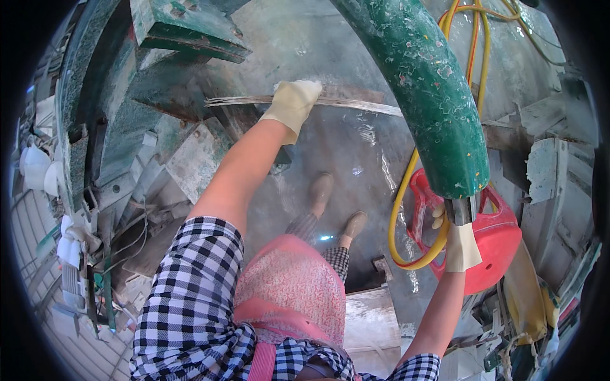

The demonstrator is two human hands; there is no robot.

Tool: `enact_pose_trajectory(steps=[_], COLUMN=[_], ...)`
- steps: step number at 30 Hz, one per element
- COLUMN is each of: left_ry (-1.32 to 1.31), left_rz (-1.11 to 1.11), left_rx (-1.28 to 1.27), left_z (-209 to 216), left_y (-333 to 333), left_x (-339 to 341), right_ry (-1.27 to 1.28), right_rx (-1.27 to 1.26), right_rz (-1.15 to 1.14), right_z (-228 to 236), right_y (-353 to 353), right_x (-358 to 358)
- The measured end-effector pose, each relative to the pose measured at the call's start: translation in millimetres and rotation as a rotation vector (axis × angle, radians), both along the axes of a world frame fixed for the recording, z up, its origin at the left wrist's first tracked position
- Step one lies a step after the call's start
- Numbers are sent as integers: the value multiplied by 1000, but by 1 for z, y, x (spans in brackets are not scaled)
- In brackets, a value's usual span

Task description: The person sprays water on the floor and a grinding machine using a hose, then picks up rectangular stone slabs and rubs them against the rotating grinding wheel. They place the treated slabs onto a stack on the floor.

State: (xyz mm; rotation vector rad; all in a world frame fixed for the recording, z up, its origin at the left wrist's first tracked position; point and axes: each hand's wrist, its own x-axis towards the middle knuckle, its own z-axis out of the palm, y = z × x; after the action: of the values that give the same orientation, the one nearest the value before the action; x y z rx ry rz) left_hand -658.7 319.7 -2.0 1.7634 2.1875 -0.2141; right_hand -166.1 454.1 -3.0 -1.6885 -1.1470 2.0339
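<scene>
My left hand [295,101], in a cream rubber glove, is closed around a long thin bar [362,105], whitish and worn, that runs crosswise over a wet grey surface. The bar's right end meets the thick green machine arm [438,95], whose paint is chipped. That arm ends low on the right in a metal end piece [464,211]. Close against this piece is my right hand [462,249], gloved in cream too. Its fingertips curl out on the piece's left side; the rest of the fingers are hidden. A yellow hose [400,222] loops beside that hand.
A red plastic chair [492,247] stands just past my right hand. Green, crusted machine parts [190,28] rise at the left. Scrap pieces and slabs [197,159] lie about on both sides. More yellow hose [486,38] hangs at the upper right. A pale board [372,324] lies near my feet.
</scene>
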Motion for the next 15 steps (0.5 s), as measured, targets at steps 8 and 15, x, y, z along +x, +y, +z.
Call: enact_pose_trajectory(steps=[8, 15], left_ry=[-135, -17], left_rz=[36, -160], left_rx=[-80, -71], left_z=[16, 39], left_y=[28, 31], left_x=[-32, -71], right_ry=[-11, -63], right_rx=[-13, -36], right_rz=[-40, -69], right_z=[-8, -7], right_y=[5, -12], right_x=[30, 53])
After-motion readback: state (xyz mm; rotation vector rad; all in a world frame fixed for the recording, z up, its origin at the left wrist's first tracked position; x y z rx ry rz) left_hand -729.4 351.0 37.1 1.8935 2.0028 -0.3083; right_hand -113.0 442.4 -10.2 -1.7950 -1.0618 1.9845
